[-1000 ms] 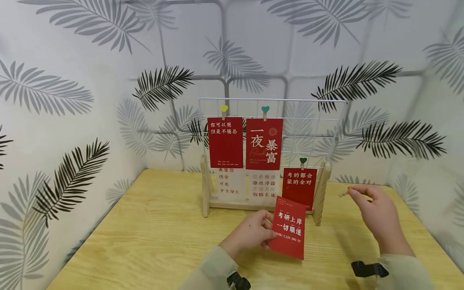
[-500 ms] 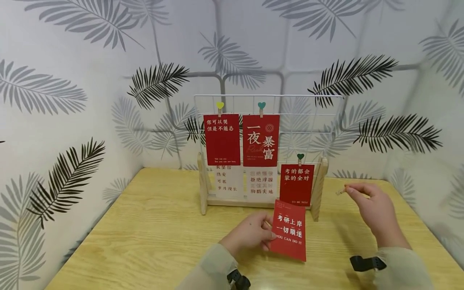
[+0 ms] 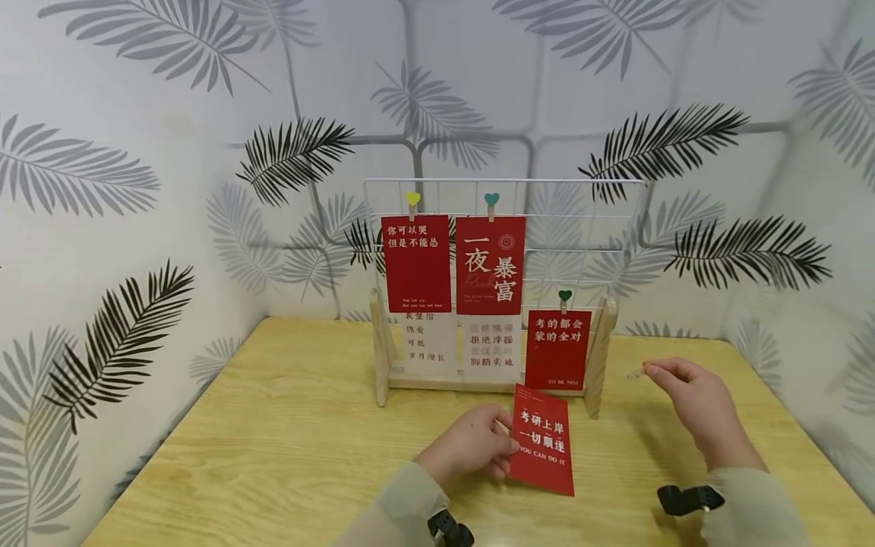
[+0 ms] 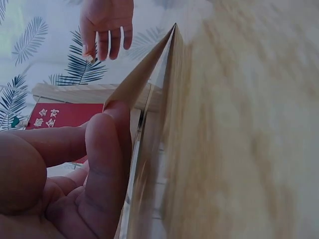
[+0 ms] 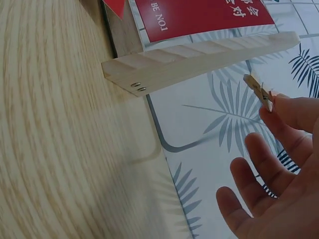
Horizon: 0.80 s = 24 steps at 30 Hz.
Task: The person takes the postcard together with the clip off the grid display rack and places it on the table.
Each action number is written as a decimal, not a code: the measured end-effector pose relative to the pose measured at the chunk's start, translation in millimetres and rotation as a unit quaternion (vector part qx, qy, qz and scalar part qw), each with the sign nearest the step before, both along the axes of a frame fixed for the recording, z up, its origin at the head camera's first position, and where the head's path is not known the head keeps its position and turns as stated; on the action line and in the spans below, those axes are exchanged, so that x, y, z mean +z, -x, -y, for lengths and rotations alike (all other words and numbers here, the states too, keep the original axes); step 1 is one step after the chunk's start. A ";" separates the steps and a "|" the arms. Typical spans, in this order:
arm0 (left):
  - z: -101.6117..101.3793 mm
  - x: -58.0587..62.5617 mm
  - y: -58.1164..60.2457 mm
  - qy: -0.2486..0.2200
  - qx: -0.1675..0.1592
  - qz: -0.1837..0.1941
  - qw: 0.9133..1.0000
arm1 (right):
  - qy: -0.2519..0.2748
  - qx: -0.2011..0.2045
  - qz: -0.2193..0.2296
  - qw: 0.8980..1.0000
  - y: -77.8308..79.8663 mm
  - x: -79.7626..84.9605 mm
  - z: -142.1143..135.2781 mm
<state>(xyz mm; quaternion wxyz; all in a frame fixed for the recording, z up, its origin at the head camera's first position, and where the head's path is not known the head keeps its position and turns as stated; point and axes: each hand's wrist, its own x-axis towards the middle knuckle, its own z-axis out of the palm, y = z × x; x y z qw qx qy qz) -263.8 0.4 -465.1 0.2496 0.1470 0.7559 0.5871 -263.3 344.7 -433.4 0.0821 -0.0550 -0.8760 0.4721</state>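
Leftmost: rack (image 3: pixel 444 384) at the back of the table (image 3: pixel 307 425); left card (image 3: pixel 418 273) and middle card (image 3: pixel 490 292) hang from it by heart pegs (image 3: pixel 491 200).

Next: my left hand (image 3: pixel 472 444) has the card (image 3: pixel 543 467), in front of the rack. Fingers clamped on its left edge, thumb apparently on the printed face, fingertips running behind. Card leans, text toward me. Whether its lower edge meets the table: cannot tell.

Handling, estimated: very light, thin, springy rather than limp, holding its plane from one side. Smooth face may slip a little under a dry thumb; a hard squeeze would crease it. Best hold: flat pinch midway down the side, leaving the top edge bare.

Right of that: low card (image 3: pixel 558 353) on the rack, its bottom near my card's top; contact unclear.

Far right: my right hand (image 3: pixel 693 403) pinches the peg (image 5: pixel 258 91) by one end, thumb against forefinger; other three fingers spread apart, holding nothing. Free tip points toward the rack, apart from it. Peg looks wooden: probably light, stiff, sprung. Hold at the tail, squarely; an off-centre squeeze could roll it out.
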 end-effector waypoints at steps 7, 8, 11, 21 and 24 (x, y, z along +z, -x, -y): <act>-2.4 1.0 -1.1 0.014 -0.002 -0.007 1.000 | -0.012 0.038 0.048 0.998 3.7 -4.0 -2.0; -3.0 1.0 -1.5 0.016 -0.002 -0.006 1.000 | -0.014 0.042 0.053 0.998 4.3 -5.8 -3.1; -6.3 -0.9 -2.1 0.016 -0.004 -0.002 1.000 | -0.037 0.046 0.063 0.996 5.3 -12.5 -6.8; -18.7 -10.2 -3.8 0.010 0.015 0.012 1.000 | -0.051 0.064 0.089 0.993 8.2 -30.2 -10.7; -23.0 -9.7 -3.4 0.000 0.024 0.013 1.000 | -0.049 0.066 0.085 0.993 10.4 -31.0 -10.1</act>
